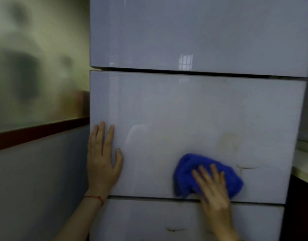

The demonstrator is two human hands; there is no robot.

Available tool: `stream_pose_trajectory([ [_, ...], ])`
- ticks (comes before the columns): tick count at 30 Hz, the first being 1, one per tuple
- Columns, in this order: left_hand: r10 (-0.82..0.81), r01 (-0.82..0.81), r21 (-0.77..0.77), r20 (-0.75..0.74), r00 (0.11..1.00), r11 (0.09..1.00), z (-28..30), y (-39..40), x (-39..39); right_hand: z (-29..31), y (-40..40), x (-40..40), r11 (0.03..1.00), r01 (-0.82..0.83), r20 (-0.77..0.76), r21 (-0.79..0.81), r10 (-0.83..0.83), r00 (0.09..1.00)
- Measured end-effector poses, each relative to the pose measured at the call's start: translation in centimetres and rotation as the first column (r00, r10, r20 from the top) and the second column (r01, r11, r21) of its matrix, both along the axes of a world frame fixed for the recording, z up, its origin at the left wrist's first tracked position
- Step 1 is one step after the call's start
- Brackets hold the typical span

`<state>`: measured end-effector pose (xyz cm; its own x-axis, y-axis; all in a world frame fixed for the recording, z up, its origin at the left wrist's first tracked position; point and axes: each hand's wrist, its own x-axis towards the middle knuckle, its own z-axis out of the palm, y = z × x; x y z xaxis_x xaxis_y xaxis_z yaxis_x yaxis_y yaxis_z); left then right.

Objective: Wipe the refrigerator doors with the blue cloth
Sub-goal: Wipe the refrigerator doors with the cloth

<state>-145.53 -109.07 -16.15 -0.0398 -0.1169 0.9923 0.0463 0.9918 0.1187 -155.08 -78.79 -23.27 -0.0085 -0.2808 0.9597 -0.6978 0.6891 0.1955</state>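
The refrigerator [193, 105] presents three stacked glossy pale-grey door panels, separated by dark horizontal gaps. The blue cloth [193, 169] lies bunched against the lower right area of the middle door [184, 110], just above the gap to the bottom door [149, 221]. The right hand [213, 190] is laid flat over the cloth, fingers [215, 171] spread and extended upward, pressing it to the panel; the grip is an open palm press, not a pinch. The left hand [102, 159] rests flat on the left edge of the same door, fingers extended and slightly apart, holding nothing. A red string bracelet [95, 198] circles the left wrist. A faint yellowish stain [230, 141] marks the middle door above and to the right of the cloth, apart from it. A thin brownish streak [248, 168] sits right of the cloth. Similar marks [174, 229] show on the bottom door. The upper door [193, 32] carries a window reflection [185, 62]. A tabletop edge [304, 164] adjoins the refrigerator's right side.
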Motion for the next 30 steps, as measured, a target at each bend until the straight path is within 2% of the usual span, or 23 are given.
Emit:
stream_pose_trajectory([
  [1,-0.001,0.001,0.002,-0.001,1.000,1.000,0.1,0.1,0.0,1.6,1.6,-0.8,0.990,-0.005,0.019,-0.144,0.008,1.000],
  [3,-0.001,0.001,0.012,-0.004,1.000,1.000,0.0,0.3,-0.1,7.1,3.9,-1.7,0.890,-0.001,0.060,-0.457,0.032,0.998],
  [5,0.007,-0.007,0.015,-0.005,1.000,1.000,0.0,0.3,-0.1,10.8,3.9,-1.9,0.809,0.010,0.074,-0.587,0.041,0.996],
  [7,0.009,-0.009,0.010,-0.007,1.000,1.000,-0.1,0.3,-0.2,9.2,3.1,-1.4,0.875,-0.018,0.061,-0.483,0.054,0.997],
  [9,0.005,-0.005,0.011,-0.015,1.000,1.000,-0.2,0.3,-0.1,3.7,2.7,-1.1,0.959,-0.045,0.063,-0.280,0.065,0.996],
  [11,-0.001,0.001,0.012,-0.017,1.000,1.000,-0.2,0.3,-0.1,-1.0,3.7,-1.0,0.986,-0.017,0.058,-0.167,0.027,0.998],
  [12,-0.002,0.002,0.010,-0.019,1.000,1.000,-0.2,0.3,-0.1,-1.4,4.4,-1.2,0.985,-0.018,0.062,-0.171,0.029,0.998],
  [14,-0.005,0.005,0.009,-0.023,1.000,1.000,0.0,0.3,-0.1,1.3,5.3,-1.8,0.951,-0.030,0.082,-0.306,0.058,0.995],
  [17,-0.001,0.001,0.021,-0.022,1.000,1.000,0.0,0.4,-0.2,10.3,4.4,-2.1,0.811,-0.007,0.072,-0.585,0.061,0.996],
  [18,0.001,-0.001,0.022,-0.021,1.000,1.000,0.0,0.4,-0.3,12.8,3.2,-1.8,0.794,-0.033,0.055,-0.607,0.083,0.995],
  [19,0.001,0.000,0.021,-0.019,1.000,1.000,-0.1,0.4,-0.3,14.3,1.4,-1.4,0.817,-0.068,0.041,-0.572,0.111,0.993],
  [20,-0.002,0.002,0.021,-0.020,1.000,1.000,-0.1,0.4,-0.3,14.5,-0.6,-0.7,0.874,-0.095,0.026,-0.476,0.122,0.992],
  [22,-0.005,0.005,0.015,-0.019,1.000,1.000,-0.1,0.2,-0.2,11.4,-3.8,0.6,0.980,-0.101,0.009,-0.174,0.104,0.995],
  [24,-0.003,0.003,0.001,-0.016,1.000,1.000,-0.1,0.0,-0.1,6.4,-3.7,0.7,0.995,-0.070,-0.006,0.076,0.071,0.997],
  [25,-0.003,0.003,-0.004,-0.016,1.000,1.000,0.0,0.0,-0.1,4.7,-2.3,0.4,0.991,-0.049,-0.017,0.126,0.051,0.999],
  [27,-0.005,0.005,0.003,-0.015,1.000,1.000,0.0,0.0,-0.1,3.8,1.4,-0.4,0.997,-0.017,-0.017,0.072,0.019,1.000],
  [29,-0.003,0.003,0.014,-0.020,1.000,1.000,-0.1,0.1,-0.2,6.6,3.6,-1.1,0.980,-0.038,0.036,-0.195,0.046,0.998],
  [30,0.001,0.000,0.017,-0.019,1.000,1.000,-0.1,0.2,-0.3,9.3,3.8,-1.3,0.933,-0.044,0.053,-0.357,0.068,0.996],
])
